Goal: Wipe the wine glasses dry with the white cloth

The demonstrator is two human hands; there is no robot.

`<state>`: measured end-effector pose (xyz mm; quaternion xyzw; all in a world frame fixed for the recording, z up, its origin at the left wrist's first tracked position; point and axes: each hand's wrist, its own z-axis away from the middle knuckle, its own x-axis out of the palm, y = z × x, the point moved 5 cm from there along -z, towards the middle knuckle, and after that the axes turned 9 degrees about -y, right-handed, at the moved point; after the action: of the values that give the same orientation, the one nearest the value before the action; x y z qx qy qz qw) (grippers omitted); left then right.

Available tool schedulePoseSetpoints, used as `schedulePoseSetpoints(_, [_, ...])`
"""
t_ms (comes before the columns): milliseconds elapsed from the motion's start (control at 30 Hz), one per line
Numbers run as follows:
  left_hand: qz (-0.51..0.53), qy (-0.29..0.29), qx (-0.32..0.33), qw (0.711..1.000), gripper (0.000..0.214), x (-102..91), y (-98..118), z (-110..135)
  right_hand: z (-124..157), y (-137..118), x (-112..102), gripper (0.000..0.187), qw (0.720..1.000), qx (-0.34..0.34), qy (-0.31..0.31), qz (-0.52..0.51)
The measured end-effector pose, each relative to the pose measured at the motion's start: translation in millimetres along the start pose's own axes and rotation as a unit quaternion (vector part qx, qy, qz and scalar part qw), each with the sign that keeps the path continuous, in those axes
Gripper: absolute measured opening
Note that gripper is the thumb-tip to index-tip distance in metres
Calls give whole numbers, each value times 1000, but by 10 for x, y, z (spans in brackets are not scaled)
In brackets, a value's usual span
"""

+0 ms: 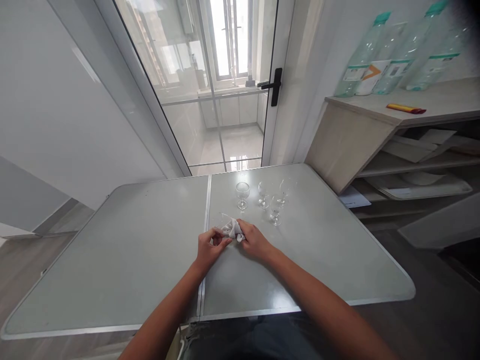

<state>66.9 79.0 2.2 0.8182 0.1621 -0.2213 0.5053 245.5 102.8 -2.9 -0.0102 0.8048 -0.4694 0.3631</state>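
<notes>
Over the table's middle seam, my left hand (210,246) is closed on a clear stemmed glass (225,223) tilted on its side. My right hand (256,241) grips a crumpled white cloth or tissue (235,229), which is pressed against that same glass. Part of the glass is hidden by the cloth and my fingers. Just beyond my hands, a small goblet (242,191) stands upright. Several more clear glasses are grouped to its right, among them a nearer glass (275,215) and a stemmed glass (263,196).
The grey folding table (123,260) has a metal rim and a seam across it. A wooden shelf unit (348,130) adjoins its right side, carrying plastic bottles (356,67) and a yellow-red packet (405,108). Behind the table is a glass door (187,125) with a black handle (276,87).
</notes>
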Motion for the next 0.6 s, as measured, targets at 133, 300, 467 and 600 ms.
schedulePoseSetpoints(133, [14, 8, -32, 999, 37, -2, -97, -17, -2, 16, 15, 31, 999, 2, -9, 36])
schedulePoseSetpoints(300, [71, 18, -51, 996, 44, -35, -121, -73, -19, -19, 17, 28, 1000, 3, -28, 8])
schedulePoseSetpoints(467, [160, 1, -23, 987, 46, -46, -50, -70, -68, 7, 54, 10, 974, 37, -50, -218])
schedulePoseSetpoints(600, [177, -11, 16, 984, 51, -54, 21, -37, -87, 200, 16, 16, 936, 94, 51, -335])
